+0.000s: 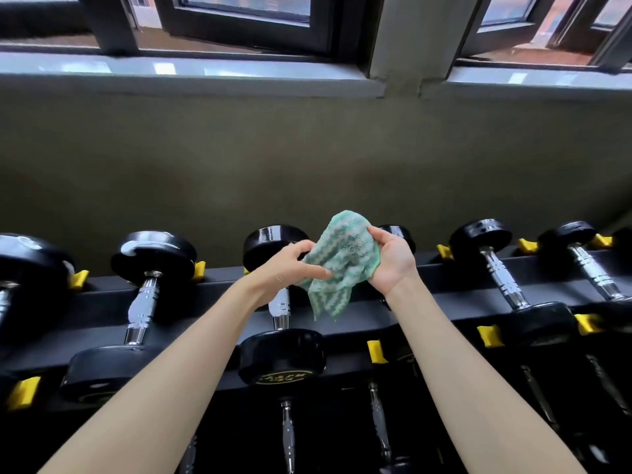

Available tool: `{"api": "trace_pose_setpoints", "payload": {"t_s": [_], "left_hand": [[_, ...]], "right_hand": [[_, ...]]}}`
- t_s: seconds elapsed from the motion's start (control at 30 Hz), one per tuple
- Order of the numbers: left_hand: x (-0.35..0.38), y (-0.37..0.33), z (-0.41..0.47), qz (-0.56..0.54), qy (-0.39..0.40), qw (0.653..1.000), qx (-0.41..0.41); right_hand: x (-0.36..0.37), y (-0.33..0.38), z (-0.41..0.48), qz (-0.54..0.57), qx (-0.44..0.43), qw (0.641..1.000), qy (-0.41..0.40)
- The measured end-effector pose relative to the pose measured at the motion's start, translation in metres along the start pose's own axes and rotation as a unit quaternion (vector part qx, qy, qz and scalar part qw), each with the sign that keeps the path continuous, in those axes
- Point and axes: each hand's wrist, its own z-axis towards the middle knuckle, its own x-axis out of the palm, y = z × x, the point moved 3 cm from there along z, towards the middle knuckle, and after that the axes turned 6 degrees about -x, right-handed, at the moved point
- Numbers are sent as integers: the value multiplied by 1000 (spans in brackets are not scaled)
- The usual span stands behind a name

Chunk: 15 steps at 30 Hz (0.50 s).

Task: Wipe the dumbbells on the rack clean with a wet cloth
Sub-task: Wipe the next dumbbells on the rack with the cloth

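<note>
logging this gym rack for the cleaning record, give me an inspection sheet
surface: black rack with yellow cradles, two tiers
job's things: green-white cloth held bunched over the rack; black dumbbells with chrome handles lie in a row
clutter: nothing seen
grippers: left hand and right hand both grip the cloth
cables: nothing seen
surroundings: grey wall, sill and dark-framed windows above

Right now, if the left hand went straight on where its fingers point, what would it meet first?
The green cloth, which the left hand pinches; beyond it, probably the right hand holding the cloth's other side. Depth is unclear.
</note>
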Motion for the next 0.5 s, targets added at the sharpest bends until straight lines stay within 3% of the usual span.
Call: {"api": "trace_pose_setpoints", "payload": {"t_s": [0.2,0.4,0.5], "left_hand": [[-11,4,-14,-31,50,998,-14],[-48,25,-26,-101,-60,992,-41],[-64,30,-27,-54,-106,992,-46]], "right_hand": [[-7,13,-5,9,-47,999,2],[-29,-7,14,-186,-104,970,-113],[-31,-17,23,-269,-122,954,-54]]}}
